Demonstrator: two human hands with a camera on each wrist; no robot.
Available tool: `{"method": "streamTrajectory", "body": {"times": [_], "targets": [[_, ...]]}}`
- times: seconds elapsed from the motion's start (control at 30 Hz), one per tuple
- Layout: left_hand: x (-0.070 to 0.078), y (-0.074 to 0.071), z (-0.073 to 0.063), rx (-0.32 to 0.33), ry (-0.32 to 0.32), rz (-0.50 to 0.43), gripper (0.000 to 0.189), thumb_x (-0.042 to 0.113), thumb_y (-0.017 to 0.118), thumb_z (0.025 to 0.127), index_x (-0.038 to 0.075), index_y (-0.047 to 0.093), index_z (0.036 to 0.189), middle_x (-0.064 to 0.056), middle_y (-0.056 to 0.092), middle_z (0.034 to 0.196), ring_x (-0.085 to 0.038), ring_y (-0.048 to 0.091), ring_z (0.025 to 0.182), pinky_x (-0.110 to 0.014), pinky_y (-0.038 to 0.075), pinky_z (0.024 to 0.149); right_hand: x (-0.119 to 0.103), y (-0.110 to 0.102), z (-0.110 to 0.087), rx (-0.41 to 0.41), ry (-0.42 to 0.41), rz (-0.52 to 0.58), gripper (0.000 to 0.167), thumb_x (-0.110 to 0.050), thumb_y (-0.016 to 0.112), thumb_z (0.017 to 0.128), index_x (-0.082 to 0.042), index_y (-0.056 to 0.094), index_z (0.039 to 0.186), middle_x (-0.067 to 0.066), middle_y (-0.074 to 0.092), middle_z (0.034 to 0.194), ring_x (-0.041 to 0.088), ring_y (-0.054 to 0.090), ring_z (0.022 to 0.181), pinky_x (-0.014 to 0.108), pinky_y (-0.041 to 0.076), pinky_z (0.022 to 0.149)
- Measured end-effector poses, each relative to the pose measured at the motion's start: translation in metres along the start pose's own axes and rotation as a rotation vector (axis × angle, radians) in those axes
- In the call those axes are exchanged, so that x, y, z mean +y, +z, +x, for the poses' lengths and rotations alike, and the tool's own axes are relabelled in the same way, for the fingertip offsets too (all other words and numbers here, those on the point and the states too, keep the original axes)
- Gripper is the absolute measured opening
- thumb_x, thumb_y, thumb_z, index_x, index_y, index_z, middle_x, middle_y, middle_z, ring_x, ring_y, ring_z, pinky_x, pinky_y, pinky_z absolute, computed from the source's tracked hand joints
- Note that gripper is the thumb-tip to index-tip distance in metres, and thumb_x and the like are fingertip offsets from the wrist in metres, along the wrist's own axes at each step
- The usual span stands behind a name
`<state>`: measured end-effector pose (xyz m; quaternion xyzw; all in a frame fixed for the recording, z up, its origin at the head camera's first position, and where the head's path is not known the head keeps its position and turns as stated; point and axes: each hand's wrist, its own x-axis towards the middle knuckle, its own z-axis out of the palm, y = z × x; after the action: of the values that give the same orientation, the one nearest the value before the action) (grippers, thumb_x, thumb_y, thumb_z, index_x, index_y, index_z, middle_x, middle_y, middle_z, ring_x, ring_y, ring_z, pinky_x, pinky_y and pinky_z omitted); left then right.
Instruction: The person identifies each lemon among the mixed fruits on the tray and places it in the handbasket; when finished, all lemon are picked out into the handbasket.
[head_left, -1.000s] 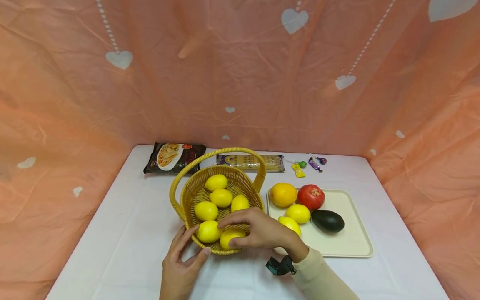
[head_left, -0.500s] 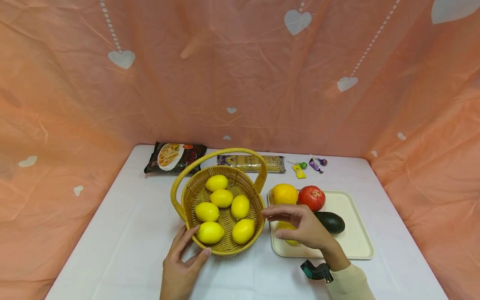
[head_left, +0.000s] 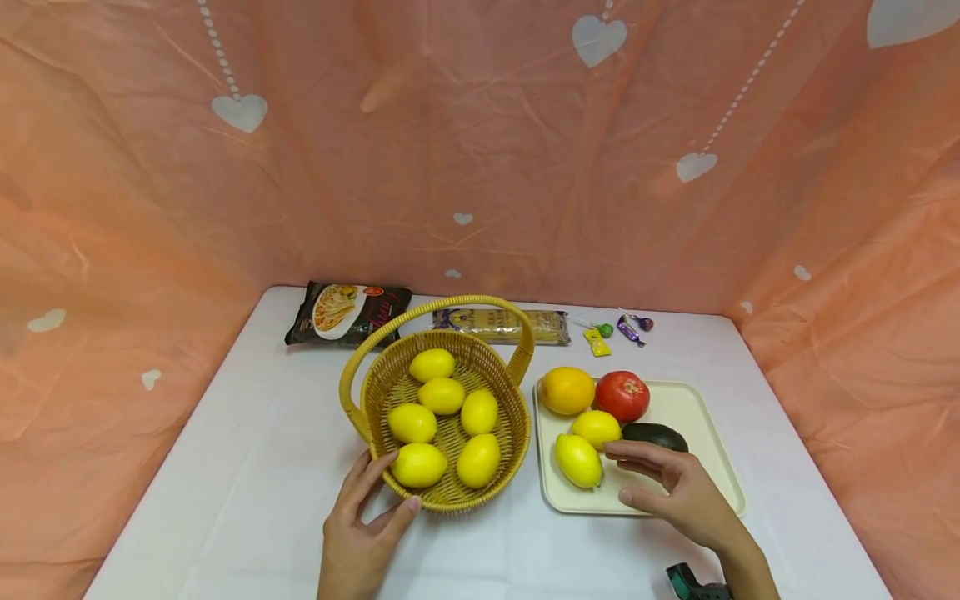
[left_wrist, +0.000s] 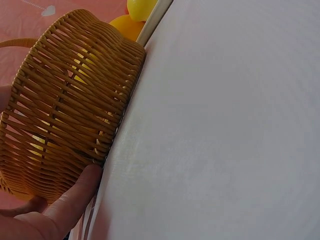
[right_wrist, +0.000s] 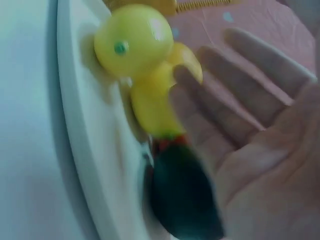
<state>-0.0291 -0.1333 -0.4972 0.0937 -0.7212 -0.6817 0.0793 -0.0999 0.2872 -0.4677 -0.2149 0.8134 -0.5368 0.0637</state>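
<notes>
My left hand (head_left: 360, 525) rests on the near left side of a yellow wicker basket (head_left: 515, 417), a fingertip at its rim and the thumb at its front. In the left wrist view its fingers lie against the woven wall (left_wrist: 75, 115). Several lemons (head_left: 478, 461) lie inside the basket. Over a cream tray (head_left: 708, 479) hovers my right hand (head_left: 682, 500), fingers extended, holding nothing. Its fingertips are just right of a lemon (head_left: 579, 460) and overlap a dark green avocado (head_left: 655, 435). Another lemon (head_left: 596, 428) lies behind. The right wrist view shows an open palm.
An orange-yellow fruit (head_left: 567, 390) and a red round fruit (head_left: 622, 396) sit at the tray's back. Behind the basket lie a black food packet (head_left: 348, 315) and a pack of noodles (head_left: 543, 327). Lollipops (head_left: 604, 330) and small wrapped candies (head_left: 597, 342) lie at the back right.
The right hand has let go of a lemon in the basket's front right and moved right, over the tray. That lemon has rolled a little. The left hand has stayed at the basket.
</notes>
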Motion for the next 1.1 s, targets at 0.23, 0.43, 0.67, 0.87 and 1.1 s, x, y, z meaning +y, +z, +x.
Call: {"method": "streamTrajectory", "body": {"times": [0.23,0.43,0.67,0.87,1.1], "targets": [[0.002,0.000,0.000,0.000,-0.008,0.017,0.060,0.014,0.089,0.094,0.020,0.067,0.150,-0.016,0.034,0.175,-0.042,0.039,0.158,-0.034,0.067,0.098,0.012,0.015,-0.003,0.039,0.112,-0.088,0.053,-0.012,0.088,0.094,-0.010,0.070,0.144,0.012,0.074,0.141,0.007,0.073,0.124,0.015,0.058,0.106],[0.004,0.001,0.000,0.002,-0.017,0.020,0.060,0.014,0.089,0.094,0.019,0.067,0.150,-0.016,0.035,0.175,-0.041,0.039,0.158,-0.034,0.067,0.098,0.012,0.040,0.006,0.128,0.131,-0.070,0.054,-0.016,0.091,0.092,-0.011,0.071,0.142,0.014,0.072,0.141,0.008,0.073,0.120,0.015,0.059,0.104],[0.003,0.001,-0.001,0.009,-0.020,0.016,0.060,0.012,0.089,0.094,0.018,0.067,0.150,-0.017,0.033,0.176,-0.043,0.038,0.159,-0.033,0.067,0.098,0.011,0.059,0.015,0.208,0.130,-0.042,0.049,-0.007,0.092,0.088,-0.006,0.073,0.133,0.015,0.074,0.134,0.008,0.073,0.118,0.015,0.060,0.102],[0.003,0.001,-0.002,0.011,-0.003,0.012,0.060,0.011,0.089,0.094,0.017,0.067,0.150,-0.016,0.035,0.175,-0.040,0.039,0.157,-0.033,0.067,0.098,0.005,0.062,0.015,0.213,0.151,-0.040,0.049,-0.004,0.090,0.089,-0.004,0.071,0.133,0.016,0.074,0.135,0.004,0.071,0.120,0.013,0.058,0.102],[0.004,0.001,-0.002,0.016,0.002,0.013,0.061,0.009,0.089,0.093,0.012,0.066,0.150,-0.016,0.036,0.174,-0.039,0.040,0.157,-0.032,0.067,0.098,-0.007,0.048,0.014,0.146,0.049,0.069,0.045,0.001,0.081,0.096,0.002,0.067,0.139,0.023,0.069,0.140,0.004,0.071,0.122,0.019,0.063,0.100]]}}
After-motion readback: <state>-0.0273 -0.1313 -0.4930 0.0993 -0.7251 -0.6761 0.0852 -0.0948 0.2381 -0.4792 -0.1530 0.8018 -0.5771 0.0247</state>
